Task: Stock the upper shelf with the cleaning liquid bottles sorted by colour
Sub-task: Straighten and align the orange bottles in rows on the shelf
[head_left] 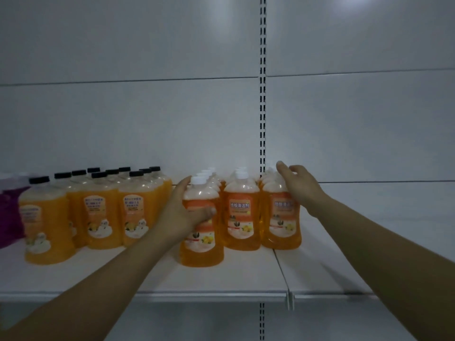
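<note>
head view: my left hand (183, 212) grips the front white-capped orange plastic bottle (202, 225), standing proud of its row on the white metal shelf (221, 279). right hand (299, 187) rests loosely curled against the rightmost row (283, 212). i'd slide it back level, keeping it upright.

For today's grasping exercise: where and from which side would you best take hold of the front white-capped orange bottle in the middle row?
Grip the middle bottle at its narrower shoulder below the cap, from the front: neighbouring bottles crowd both sides, leaving only the front open.
</note>
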